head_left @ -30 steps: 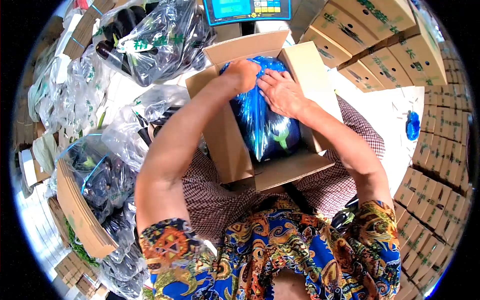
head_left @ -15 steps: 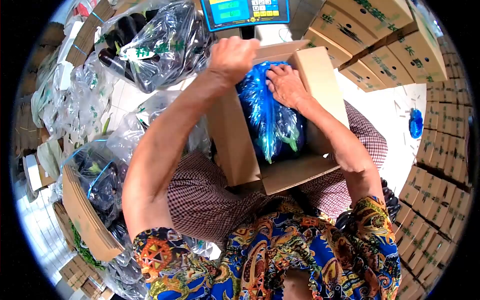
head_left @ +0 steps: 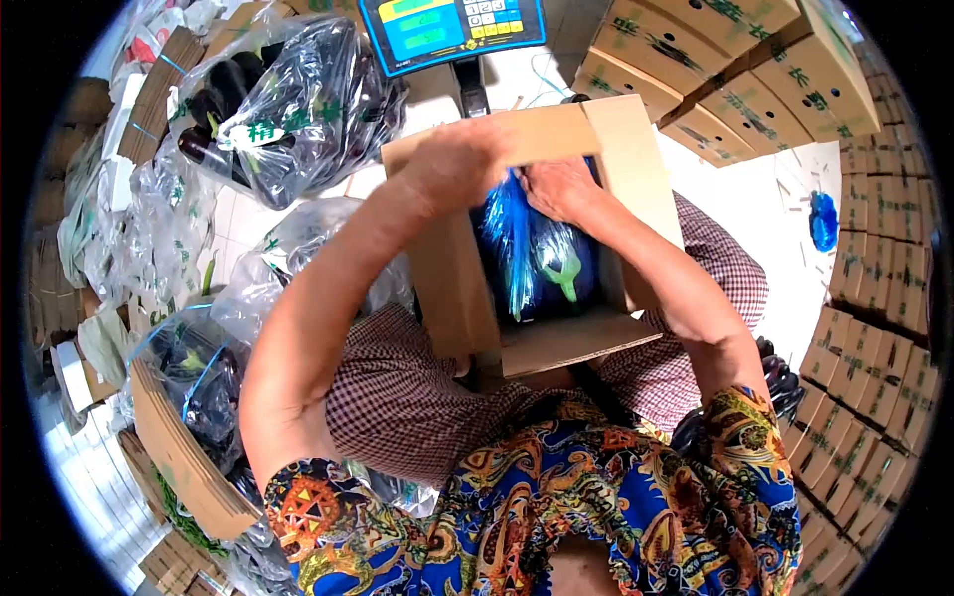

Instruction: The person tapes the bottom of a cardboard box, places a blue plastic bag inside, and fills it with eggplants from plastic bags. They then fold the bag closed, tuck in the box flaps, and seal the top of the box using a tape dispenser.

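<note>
An uncovered cardboard box [head_left: 449,288] stands between my knees. In it lie dark eggplants [head_left: 561,273] with green stems, wrapped in a shiny blue plastic bag [head_left: 509,243]. My left hand [head_left: 455,167], blurred by motion, is curled at the left end of the far box flap [head_left: 552,134], which slants inward over the box. My right hand [head_left: 558,189] reaches inside and rests flat on the top of the blue bag; the flap hides its fingertips.
A digital scale display [head_left: 452,30] stands beyond the box. Clear bags of eggplants [head_left: 288,109] lie at left, near folded cardboard [head_left: 184,447]. Printed cartons [head_left: 740,84] are stacked at the far right, with more carton stacks [head_left: 879,328] along the right side. A blue plastic piece [head_left: 823,222] lies on the floor.
The far flap has swung inward over the bag, with my left hand at its end. My left hand has come slightly down and toward me. My right hand stays on the bag.
</note>
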The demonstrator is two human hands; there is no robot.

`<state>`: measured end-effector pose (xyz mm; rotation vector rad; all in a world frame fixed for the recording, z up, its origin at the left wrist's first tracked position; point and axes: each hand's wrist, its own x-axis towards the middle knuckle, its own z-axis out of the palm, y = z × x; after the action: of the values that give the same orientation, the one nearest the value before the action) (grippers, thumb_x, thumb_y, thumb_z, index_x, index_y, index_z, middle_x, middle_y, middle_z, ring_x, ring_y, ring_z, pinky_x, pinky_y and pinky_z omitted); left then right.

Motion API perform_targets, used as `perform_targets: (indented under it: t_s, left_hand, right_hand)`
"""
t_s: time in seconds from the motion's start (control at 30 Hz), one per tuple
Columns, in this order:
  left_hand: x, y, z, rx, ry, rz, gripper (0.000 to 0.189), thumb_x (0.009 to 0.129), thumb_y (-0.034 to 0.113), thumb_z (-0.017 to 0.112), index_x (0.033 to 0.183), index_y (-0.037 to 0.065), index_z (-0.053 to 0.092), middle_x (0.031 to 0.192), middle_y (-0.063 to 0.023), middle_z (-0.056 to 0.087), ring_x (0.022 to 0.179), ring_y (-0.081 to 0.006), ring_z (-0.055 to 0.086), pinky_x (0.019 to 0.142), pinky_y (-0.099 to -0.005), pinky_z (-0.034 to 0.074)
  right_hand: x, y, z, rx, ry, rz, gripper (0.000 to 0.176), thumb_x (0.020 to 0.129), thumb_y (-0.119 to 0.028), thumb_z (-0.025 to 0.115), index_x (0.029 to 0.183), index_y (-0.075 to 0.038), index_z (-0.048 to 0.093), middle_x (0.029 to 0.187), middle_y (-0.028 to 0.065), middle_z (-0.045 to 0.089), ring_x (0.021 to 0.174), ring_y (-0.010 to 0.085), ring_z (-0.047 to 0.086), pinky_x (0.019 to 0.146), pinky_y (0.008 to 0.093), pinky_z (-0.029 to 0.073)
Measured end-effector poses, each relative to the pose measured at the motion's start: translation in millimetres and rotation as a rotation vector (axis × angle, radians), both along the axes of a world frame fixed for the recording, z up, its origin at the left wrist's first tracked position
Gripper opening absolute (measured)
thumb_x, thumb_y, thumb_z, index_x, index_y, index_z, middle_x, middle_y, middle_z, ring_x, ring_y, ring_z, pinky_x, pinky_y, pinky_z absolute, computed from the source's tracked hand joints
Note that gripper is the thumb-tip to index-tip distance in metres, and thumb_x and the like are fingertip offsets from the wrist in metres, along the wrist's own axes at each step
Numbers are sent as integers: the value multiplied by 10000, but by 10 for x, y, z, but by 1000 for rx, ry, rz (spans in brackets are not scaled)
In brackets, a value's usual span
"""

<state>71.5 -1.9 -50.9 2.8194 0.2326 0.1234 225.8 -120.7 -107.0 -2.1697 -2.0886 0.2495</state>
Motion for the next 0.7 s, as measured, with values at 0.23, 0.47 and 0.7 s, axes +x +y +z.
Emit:
perform_targets:
  t_s: [0.23, 0.47, 0.7]
  left_hand:
    - [-151, -12, -365, -159, -220, 15, 467, 850, 156, 593, 1289, 22, 511, 1355, -196, 470, 1305, -361, 394, 1086, -460, 306]
    - [-216, -168, -338, 126, -102, -33, 586, 817, 300, 657, 1307, 24, 493, 1446, -132, 386, 1356, -360, 311, 1087, -454, 313]
    - [-158, -361, -291, -12, 6, -4, 900, 736, 669, 621, 1278, -37, 487, 1448, -186, 353, 1369, -406, 248, 1075, -476, 315]
  right_hand:
    - [-197, -593, 309, 77, 168, 93, 514, 856, -348, 622, 1255, -36, 535, 1349, 239, 453, 1245, 446, 418, 1037, 517, 332]
    - [-29, -1306, 1346, -475, 802, 512, 707, 776, -501, 715, 1278, -37, 533, 1333, 232, 498, 1155, 357, 563, 994, 447, 473]
    - [-48, -1106, 926, -459, 330, 187, 379, 774, -331, 735, 947, -15, 619, 821, 130, 636, 796, 295, 641, 672, 403, 529]
